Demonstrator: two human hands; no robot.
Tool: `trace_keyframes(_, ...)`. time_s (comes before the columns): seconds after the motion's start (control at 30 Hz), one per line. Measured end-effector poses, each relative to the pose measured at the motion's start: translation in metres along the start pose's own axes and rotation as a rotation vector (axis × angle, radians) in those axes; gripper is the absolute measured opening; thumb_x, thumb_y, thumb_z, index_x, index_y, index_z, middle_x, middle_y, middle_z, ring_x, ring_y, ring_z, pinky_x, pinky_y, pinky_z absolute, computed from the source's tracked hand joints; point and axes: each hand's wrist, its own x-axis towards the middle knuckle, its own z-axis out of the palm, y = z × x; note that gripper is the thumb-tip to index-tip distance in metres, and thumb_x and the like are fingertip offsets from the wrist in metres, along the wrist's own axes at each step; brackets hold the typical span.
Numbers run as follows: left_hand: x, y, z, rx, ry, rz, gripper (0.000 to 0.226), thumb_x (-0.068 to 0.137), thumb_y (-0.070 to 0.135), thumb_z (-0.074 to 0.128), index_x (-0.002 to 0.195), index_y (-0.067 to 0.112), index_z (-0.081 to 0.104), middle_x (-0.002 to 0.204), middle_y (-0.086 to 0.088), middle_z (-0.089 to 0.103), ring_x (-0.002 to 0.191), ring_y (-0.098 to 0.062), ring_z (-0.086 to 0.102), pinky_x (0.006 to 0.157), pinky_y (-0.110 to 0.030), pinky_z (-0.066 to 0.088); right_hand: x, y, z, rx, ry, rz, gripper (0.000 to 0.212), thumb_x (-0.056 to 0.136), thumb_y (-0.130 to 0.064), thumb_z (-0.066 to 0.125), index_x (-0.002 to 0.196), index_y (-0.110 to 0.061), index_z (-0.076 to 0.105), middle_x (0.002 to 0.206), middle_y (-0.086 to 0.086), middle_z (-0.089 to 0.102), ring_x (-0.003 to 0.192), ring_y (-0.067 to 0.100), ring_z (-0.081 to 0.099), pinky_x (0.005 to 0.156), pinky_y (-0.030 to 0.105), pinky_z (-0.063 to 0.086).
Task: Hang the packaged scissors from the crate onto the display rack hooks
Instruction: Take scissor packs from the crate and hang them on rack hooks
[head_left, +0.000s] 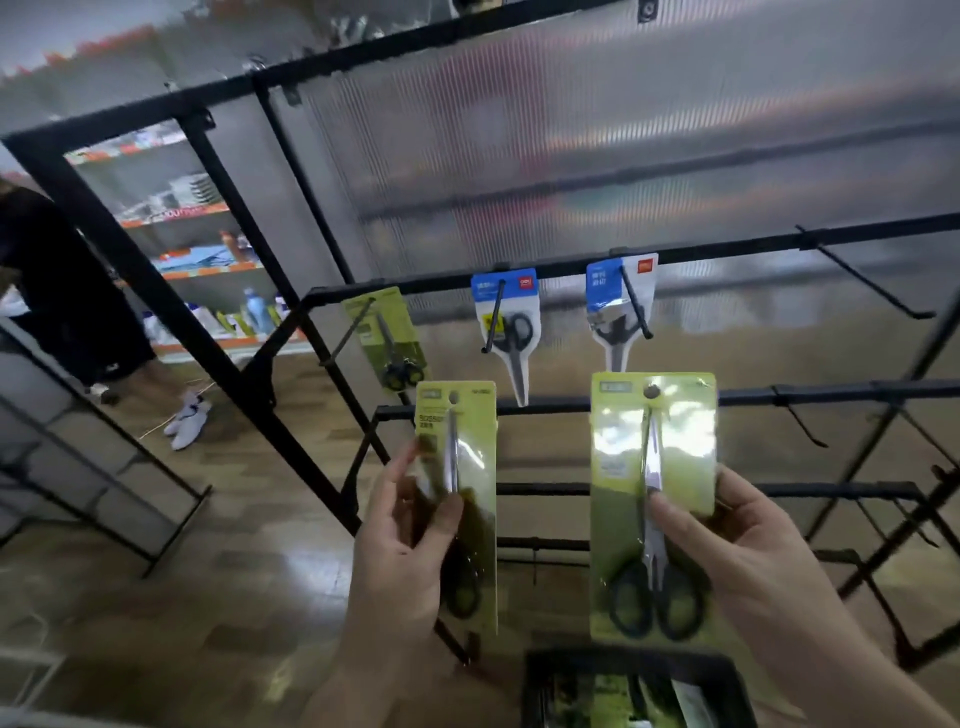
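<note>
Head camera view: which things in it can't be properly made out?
Head view only:
- Crate: cut off by the bottom edge, contents blurred.
- Left green pack: scissor handles partly hidden by the left hand; print blurred.
- Right green pack: glare washes out its print; the right hand covers its right edge.
- Ribbed panel: whatever lies behind it is smeared.

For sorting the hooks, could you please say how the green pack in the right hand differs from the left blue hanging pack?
The green pack in the right hand is rectangular, blades up; the left blue pack tapers, hangs on a hook, blades down. Both hold black-handled scissors.
</note>
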Motion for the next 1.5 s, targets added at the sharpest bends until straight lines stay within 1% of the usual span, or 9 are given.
trace_keyframes(0.2, 0.025, 0.003, -0.028, -0.027, 0.083, 0.055, 0.053, 0.096, 0.008, 0.061, 0.136, 0.042, 0.061, 0.102, 0.007, 0.074, 0.102, -0.016, 0.070, 0.095, -0.037, 0.056, 0.010, 0.014, 0.033, -0.006, 0.038, -0.043, 0.034, 0.082, -0.017, 0.067, 0.116, -0.011, 0.069, 0.104, 0.011, 0.078, 0.093, 0.027, 0.077, 0.071, 0.037, 0.064)
trace_keyframes(0.3, 0.044, 0.001, -0.053, -0.028, 0.112, 0.069, 0.058, 0.098, -0.005, 0.057, 0.138, 0.037, 0.059, 0.103, 0.002, 0.074, 0.101, -0.017, 0.072, 0.091, -0.037, 0.056, 0.017, 0.016, 0.063, -0.037, 0.071, -0.064, 0.034, 0.082, -0.023, 0.070, 0.114, -0.013, 0.070, 0.102, 0.010, 0.079, 0.095, 0.030, 0.076, 0.087, 0.051, 0.059)
trace_keyframes(0.43, 0.073, 0.002, -0.084, -0.073, 0.115, 0.063, 0.045, 0.096, -0.001, 0.062, 0.130, 0.028, 0.062, 0.102, -0.003, 0.076, 0.098, -0.020, 0.074, 0.082, -0.035, 0.058, 0.025, 0.018, 0.109, -0.059, 0.097, -0.068, 0.034, 0.083, -0.021, 0.070, 0.115, -0.010, 0.069, 0.098, 0.014, 0.078, 0.089, 0.034, 0.076, 0.081, 0.049, 0.060)
trace_keyframes(0.6, 0.101, -0.001, -0.122, -0.046, 0.032, 0.037, 0.031, 0.094, -0.002, 0.067, 0.115, 0.021, 0.070, 0.096, 0.004, 0.078, 0.088, -0.013, 0.075, 0.068, -0.022, 0.060, 0.035, 0.029, 0.160, -0.138, 0.134, -0.099, 0.019, 0.087, -0.025, 0.073, 0.105, -0.022, 0.077, 0.100, 0.013, 0.078, 0.094, 0.038, 0.075, 0.093, 0.061, 0.055)
trace_keyframes(0.73, 0.121, -0.009, -0.145, -0.007, -0.021, 0.032, 0.028, 0.093, 0.001, 0.070, 0.114, 0.020, 0.069, 0.097, 0.005, 0.078, 0.090, -0.013, 0.075, 0.086, -0.041, 0.062, 0.041, 0.045, 0.198, -0.166, 0.120, -0.139, 0.023, 0.085, -0.030, 0.074, 0.107, -0.026, 0.077, 0.105, 0.010, 0.078, 0.098, 0.036, 0.075, 0.098, 0.059, 0.053)
trace_keyframes(0.87, 0.133, -0.020, -0.159, -0.016, -0.032, 0.009, 0.029, 0.094, 0.003, 0.070, 0.115, 0.022, 0.068, 0.099, 0.008, 0.077, 0.096, -0.011, 0.073, 0.088, -0.034, 0.059, 0.046, 0.058, 0.222, -0.166, 0.124, -0.118, 0.036, 0.081, -0.028, 0.074, 0.115, -0.018, 0.074, 0.107, 0.010, 0.078, 0.100, 0.034, 0.075, 0.099, 0.057, 0.053)
trace_keyframes(1.17, 0.149, -0.025, -0.165, 0.051, -0.087, -0.044, 0.028, 0.095, 0.003, 0.069, 0.108, 0.027, 0.063, 0.097, 0.009, 0.074, 0.090, 0.003, 0.068, 0.073, -0.012, 0.052, 0.051, 0.065, 0.252, -0.214, 0.144, -0.094, 0.022, 0.094, -0.019, 0.070, 0.116, -0.016, 0.072, 0.106, 0.007, 0.079, 0.099, 0.030, 0.075, 0.097, 0.053, 0.055)
trace_keyframes(1.4, 0.159, -0.029, -0.161, 0.060, -0.120, -0.049, 0.026, 0.093, 0.003, 0.070, 0.105, 0.026, 0.063, 0.096, 0.004, 0.073, 0.092, -0.011, 0.070, 0.085, -0.029, 0.058, 0.052, 0.060, 0.249, -0.219, 0.192, -0.078, 0.026, 0.090, -0.018, 0.071, 0.116, -0.013, 0.071, 0.104, 0.010, 0.078, 0.098, 0.033, 0.075, 0.095, 0.055, 0.056)
trace_keyframes(1.5, 0.163, -0.033, -0.161, 0.048, -0.137, -0.044, 0.025, 0.092, 0.004, 0.071, 0.106, 0.024, 0.064, 0.095, 0.005, 0.075, 0.088, -0.008, 0.071, 0.086, -0.032, 0.059, 0.053, 0.060, 0.248, -0.237, 0.198, -0.080, 0.026, 0.090, -0.016, 0.071, 0.116, -0.012, 0.071, 0.104, 0.010, 0.078, 0.098, 0.033, 0.075, 0.095, 0.056, 0.056)
